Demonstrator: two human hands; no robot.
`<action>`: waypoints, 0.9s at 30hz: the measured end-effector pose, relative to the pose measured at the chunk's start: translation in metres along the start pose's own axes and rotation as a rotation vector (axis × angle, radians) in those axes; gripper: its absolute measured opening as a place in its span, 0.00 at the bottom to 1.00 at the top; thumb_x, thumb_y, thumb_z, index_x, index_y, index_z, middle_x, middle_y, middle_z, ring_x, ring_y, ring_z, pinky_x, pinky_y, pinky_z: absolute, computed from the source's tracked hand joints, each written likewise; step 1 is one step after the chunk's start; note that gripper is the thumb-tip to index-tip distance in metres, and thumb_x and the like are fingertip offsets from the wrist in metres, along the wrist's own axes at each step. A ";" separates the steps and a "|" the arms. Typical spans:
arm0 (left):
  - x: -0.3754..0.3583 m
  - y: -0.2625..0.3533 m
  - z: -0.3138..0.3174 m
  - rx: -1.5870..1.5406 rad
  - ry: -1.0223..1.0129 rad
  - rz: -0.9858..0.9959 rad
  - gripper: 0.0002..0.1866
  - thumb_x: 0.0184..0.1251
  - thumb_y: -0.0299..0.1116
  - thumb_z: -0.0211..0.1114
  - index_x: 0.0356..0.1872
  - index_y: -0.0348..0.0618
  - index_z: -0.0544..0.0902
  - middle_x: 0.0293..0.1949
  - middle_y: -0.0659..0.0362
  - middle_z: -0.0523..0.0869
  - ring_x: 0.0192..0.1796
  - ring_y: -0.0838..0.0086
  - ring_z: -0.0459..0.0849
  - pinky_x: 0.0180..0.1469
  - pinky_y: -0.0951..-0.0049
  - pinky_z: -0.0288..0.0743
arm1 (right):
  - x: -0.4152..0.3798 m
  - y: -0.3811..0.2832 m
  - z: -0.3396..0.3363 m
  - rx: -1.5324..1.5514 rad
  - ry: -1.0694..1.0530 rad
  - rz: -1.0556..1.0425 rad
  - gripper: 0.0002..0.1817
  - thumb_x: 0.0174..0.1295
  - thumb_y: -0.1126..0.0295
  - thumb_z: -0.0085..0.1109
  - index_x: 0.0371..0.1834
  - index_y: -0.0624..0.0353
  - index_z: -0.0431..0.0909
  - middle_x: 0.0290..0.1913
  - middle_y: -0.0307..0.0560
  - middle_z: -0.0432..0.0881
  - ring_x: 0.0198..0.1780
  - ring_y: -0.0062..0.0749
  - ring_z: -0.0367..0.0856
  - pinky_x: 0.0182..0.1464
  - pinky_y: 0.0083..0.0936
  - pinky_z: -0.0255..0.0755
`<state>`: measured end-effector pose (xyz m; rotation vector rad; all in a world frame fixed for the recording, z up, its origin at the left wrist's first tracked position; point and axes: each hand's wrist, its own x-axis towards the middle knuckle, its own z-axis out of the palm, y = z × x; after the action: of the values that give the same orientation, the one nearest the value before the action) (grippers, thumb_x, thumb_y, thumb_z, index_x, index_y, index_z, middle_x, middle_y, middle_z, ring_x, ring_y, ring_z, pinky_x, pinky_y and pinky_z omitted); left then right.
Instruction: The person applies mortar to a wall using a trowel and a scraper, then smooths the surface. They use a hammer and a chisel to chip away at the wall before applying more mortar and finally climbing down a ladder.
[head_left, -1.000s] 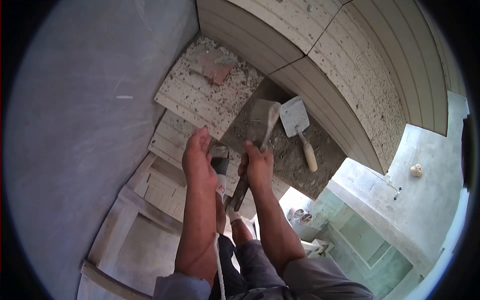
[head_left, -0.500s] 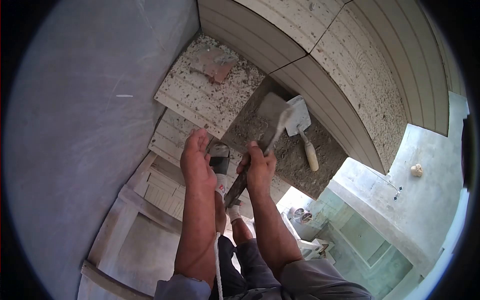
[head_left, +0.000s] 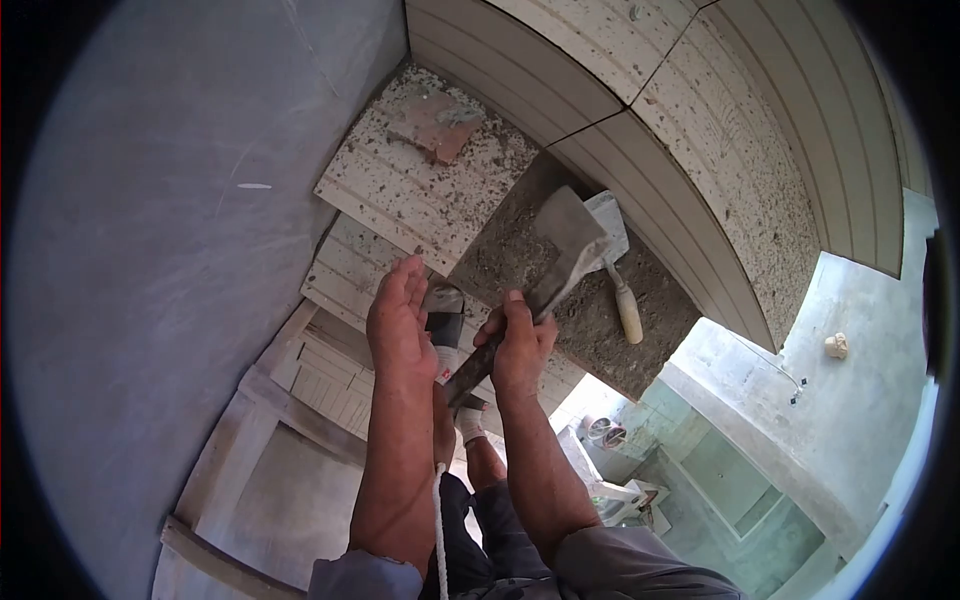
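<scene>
Gripping one trowel point(head_left: 560, 250), right hand point(head_left: 520, 345); another trowel point(head_left: 618, 262) beside.

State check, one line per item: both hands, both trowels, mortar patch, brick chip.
right hand: shut on big trowel
big trowel: held, blade tilted over mortar patch
left hand: open, holds nothing
small trowel: lying on the mortar, blade partly hidden
mortar patch: spread, rough
brick chip: loose on speckled tile

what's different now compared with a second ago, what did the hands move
The right hand, gripping the long flat trowel throughout, has pushed its blade up and right across the mortar patch, so it now overlaps the small wooden-handled trowel. That trowel hasn't moved. The left hand stays open, holding nothing.
</scene>
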<state>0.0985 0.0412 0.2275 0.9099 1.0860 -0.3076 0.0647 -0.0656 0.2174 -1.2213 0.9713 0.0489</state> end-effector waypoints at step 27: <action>-0.003 -0.009 0.005 0.004 -0.003 0.018 0.40 0.57 0.48 0.64 0.69 0.44 0.61 0.63 0.58 0.73 0.68 0.68 0.63 0.70 0.57 0.39 | 0.004 0.008 -0.002 0.091 -0.025 -0.086 0.17 0.64 0.61 0.53 0.19 0.58 0.69 0.13 0.40 0.69 0.12 0.27 0.69 0.16 0.24 0.62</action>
<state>0.0950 0.0311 0.2264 0.9219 1.0737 -0.2960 0.0623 -0.0657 0.2084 -1.1742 0.8894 -0.0472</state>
